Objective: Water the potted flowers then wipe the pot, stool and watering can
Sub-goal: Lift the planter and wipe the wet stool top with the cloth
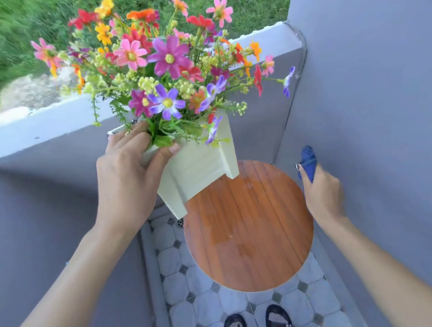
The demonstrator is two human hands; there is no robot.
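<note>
My left hand grips the rim of a pale square wooden pot and holds it tilted in the air above the far-left edge of the stool. The pot is full of colourful flowers in pink, purple, red and orange. Below it stands a round wooden stool whose top shows wet patches. To the right of the stool, my right hand is closed around a bunched blue cloth, close to the grey wall. No watering can is in view.
A grey parapet wall runs across the back and a grey wall rises at the right. The tiled floor has a drain near the stool. My feet in dark sandals stand just in front of the stool. Grass lies beyond the parapet.
</note>
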